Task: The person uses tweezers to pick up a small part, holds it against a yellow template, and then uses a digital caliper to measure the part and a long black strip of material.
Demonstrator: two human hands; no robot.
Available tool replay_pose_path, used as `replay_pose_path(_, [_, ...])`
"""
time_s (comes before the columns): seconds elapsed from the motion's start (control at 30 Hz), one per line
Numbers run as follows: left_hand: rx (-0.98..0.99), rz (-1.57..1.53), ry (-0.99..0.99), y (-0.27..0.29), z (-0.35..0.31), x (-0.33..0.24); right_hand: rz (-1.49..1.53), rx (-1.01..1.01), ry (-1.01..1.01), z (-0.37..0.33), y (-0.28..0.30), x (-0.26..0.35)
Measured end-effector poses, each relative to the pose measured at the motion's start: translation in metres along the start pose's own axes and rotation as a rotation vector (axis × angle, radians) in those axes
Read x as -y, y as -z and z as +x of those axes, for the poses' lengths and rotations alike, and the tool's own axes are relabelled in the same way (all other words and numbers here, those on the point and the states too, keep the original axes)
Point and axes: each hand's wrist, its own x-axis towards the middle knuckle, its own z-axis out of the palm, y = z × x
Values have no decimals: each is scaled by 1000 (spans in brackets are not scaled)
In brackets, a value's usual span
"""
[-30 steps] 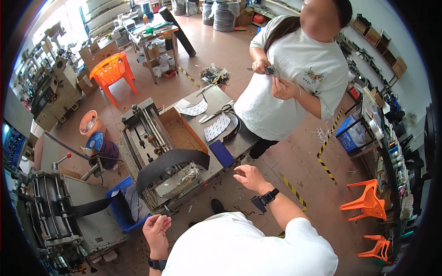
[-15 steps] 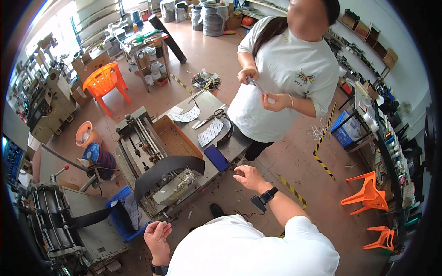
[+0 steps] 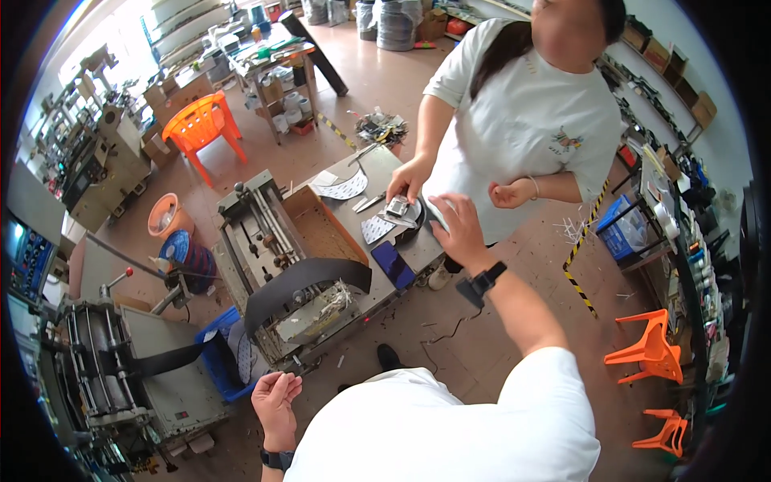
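My right hand (image 3: 459, 233) reaches over the near right edge of the metal worktable (image 3: 353, 285). Its fingers are bent around a pale, flat thing whose kind I cannot make out. Close by, a co-worker's hand (image 3: 411, 178) grips a small silver object (image 3: 397, 207) above patterned white cut pieces (image 3: 376, 230). My left hand (image 3: 275, 402) hangs low beside the machine, fingers drawn together, with nothing visible in them. A dark blue phone (image 3: 393, 265) lies on the table below the cut pieces.
A co-worker (image 3: 522, 120) stands across the table corner. A press-like machine (image 3: 261, 233) carries a curved black strip (image 3: 309, 283). A roller machine (image 3: 100, 361) and a blue crate (image 3: 221, 381) stand left. Orange chairs (image 3: 197, 132) and stools (image 3: 649, 347) are around.
My right hand has moved up and forward to the table's edge. The co-worker's hands have parted, one lowering the silver object toward the table. My left hand has barely moved.
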Motion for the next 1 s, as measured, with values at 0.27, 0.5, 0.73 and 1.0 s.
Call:
replay_pose_path(0.27, [-15, -53, -17, 0, -8, 5, 92, 453, 536, 86, -22, -7])
replay_pose_path(0.5, [-140, -103, -23, 18, -28, 14, 211, 582, 496, 101, -35, 2])
replay_pose_path(0.73, [-39, 50, -174, 0, -14, -12, 434, 747, 163, 104, -18, 97])
replay_pose_path(1.0, [-19, 366, -429, 10, -19, -25, 719, 859, 251, 35, -32, 211])
